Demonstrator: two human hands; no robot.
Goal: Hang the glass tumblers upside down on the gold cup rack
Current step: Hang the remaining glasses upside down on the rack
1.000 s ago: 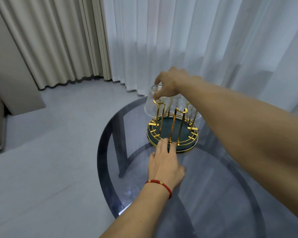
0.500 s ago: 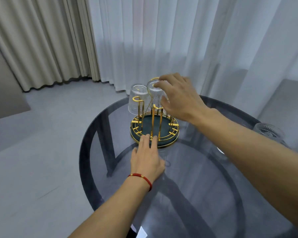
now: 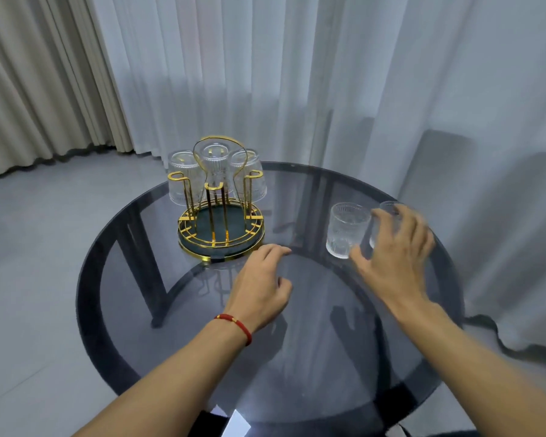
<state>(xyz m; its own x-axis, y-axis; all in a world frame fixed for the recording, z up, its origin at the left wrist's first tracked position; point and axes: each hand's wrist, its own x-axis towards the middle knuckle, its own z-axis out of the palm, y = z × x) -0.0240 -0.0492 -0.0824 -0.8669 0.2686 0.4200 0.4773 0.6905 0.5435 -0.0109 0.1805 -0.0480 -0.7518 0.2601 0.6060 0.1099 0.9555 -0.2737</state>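
- The right hand [image 3: 391, 247] has left the rack and now reaches, fingers spread and empty, toward two upright tumblers [image 3: 347, 230] on the glass table [image 3: 297, 342].
- The left hand [image 3: 259, 288], open and empty, has released the gold cup rack [image 3: 219, 216] and hovers beside it.
- Three tumblers hang [image 3: 215, 168] inverted; I judge three pegs remain.

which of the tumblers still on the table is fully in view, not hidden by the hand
The upright tumbler left of the right hand. The other tumbler sits behind the fingers, only its rim showing.
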